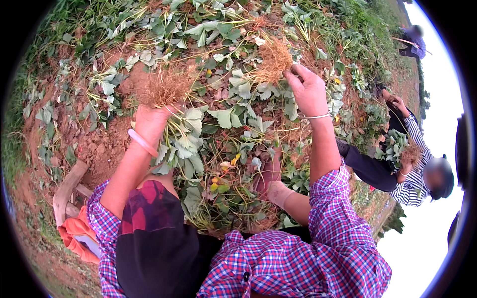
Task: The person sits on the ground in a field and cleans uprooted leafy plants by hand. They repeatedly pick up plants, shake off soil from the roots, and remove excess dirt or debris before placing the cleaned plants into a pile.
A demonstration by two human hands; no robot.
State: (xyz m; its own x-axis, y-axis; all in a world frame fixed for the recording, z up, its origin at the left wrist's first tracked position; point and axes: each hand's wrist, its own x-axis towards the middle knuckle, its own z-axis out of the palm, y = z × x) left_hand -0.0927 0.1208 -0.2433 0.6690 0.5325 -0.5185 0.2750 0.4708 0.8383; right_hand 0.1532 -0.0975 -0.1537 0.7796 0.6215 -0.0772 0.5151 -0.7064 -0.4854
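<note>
My left hand (pixel 153 120) grips a bundle of strawberry plants (pixel 188 139). Their brown roots fan out above the fist and the leaves hang below it, towards my knee. In my right hand (pixel 310 91), thumb and fingers pinch the edge of a fibrous root clump (pixel 275 59) of another strawberry plant. Its stems and leaves cannot be told apart from the foliage behind. The two root clumps are apart, the right one farther from my body.
Uprooted plants and runners (pixel 212 31) litter the reddish soil (pixel 100 145). A wooden stool or handle (pixel 69 186) with orange cloth (pixel 76 234) lies at left. At right a person in stripes (pixel 411 186) holds similar plants; another person (pixel 417 43) stands farther off with a pole.
</note>
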